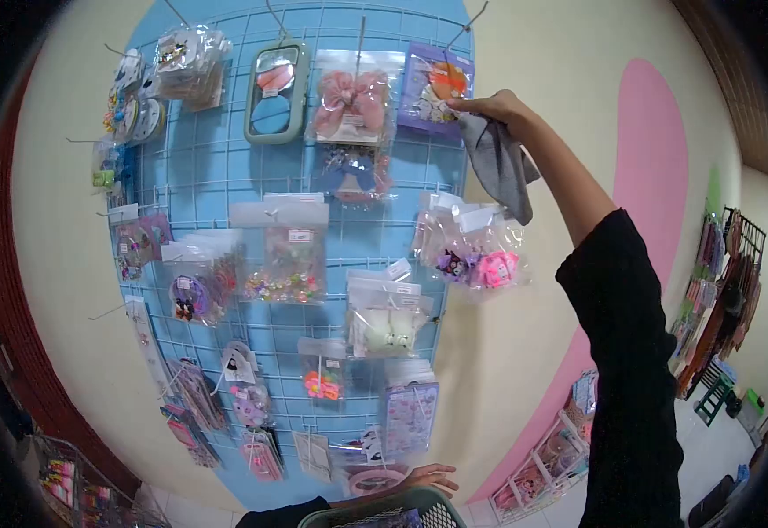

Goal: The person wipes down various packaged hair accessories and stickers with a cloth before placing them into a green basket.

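Observation:
My right hand (pixel 500 107) is raised to the upper right of the display, closed around a grey cloth (pixel 500 167) that hangs down below it. The thumb and fingertips meet the right edge of a purple packet (pixel 437 88) on the top row. At the bottom, my left hand (pixel 432 478) holds nothing, its fingers stretched out to the right. A dark green basket (pixel 318 517) is in front of my left forearm, with a dark packet (pixel 402 519) inside. Just above that hand is a pink round item (pixel 375 480).
A white wire grid (pixel 296 176) on the blue wall carries several packaged accessories, including a pink bow packet (pixel 353 101) and a green framed case (pixel 276 92). Bare hooks (pixel 107 312) stick out at left. A white rack (pixel 538 471) stands low at right, a wire basket (pixel 67 480) at lower left.

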`<action>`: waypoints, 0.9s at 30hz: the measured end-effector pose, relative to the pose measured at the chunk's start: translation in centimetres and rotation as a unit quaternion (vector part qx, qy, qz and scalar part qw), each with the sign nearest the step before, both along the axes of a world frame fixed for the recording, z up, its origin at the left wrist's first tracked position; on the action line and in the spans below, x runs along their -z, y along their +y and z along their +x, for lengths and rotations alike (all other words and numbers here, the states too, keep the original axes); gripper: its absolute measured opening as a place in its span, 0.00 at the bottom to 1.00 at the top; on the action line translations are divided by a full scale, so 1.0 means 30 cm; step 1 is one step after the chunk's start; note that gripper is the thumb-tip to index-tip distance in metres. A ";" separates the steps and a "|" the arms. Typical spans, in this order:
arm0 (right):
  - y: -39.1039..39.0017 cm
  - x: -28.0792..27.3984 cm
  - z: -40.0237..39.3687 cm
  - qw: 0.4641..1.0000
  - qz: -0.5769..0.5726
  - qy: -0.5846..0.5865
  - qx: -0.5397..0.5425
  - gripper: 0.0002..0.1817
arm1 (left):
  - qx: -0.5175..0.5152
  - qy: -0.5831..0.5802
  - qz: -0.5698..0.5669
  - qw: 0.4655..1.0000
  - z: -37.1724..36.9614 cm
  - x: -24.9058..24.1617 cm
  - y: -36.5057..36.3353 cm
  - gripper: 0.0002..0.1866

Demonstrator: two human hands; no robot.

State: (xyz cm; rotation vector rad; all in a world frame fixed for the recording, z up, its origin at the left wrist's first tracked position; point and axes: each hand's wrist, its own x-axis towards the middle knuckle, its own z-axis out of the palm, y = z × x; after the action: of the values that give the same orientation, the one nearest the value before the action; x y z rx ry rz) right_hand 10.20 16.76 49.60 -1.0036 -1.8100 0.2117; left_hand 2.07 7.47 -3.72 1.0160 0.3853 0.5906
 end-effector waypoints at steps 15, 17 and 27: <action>-0.078 -0.167 0.165 0.980 0.054 0.060 -0.182 0.13 | 0.015 0.010 0.032 0.999 -0.064 -0.014 0.006 0.22; -0.304 -0.133 0.141 0.988 -0.011 0.008 -0.155 0.14 | 0.030 -0.010 0.029 0.999 -0.057 -0.022 0.009 0.23; -0.662 0.507 0.466 0.997 -0.062 0.049 0.023 0.12 | -0.022 -0.047 0.020 0.998 -0.043 -0.109 -0.003 0.33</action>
State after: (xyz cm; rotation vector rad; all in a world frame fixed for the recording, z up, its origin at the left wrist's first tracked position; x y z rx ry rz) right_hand 24.17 -3.11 34.40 -1.1021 -1.6997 0.3431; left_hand 0.79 7.37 -0.45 1.0164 0.3148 0.6850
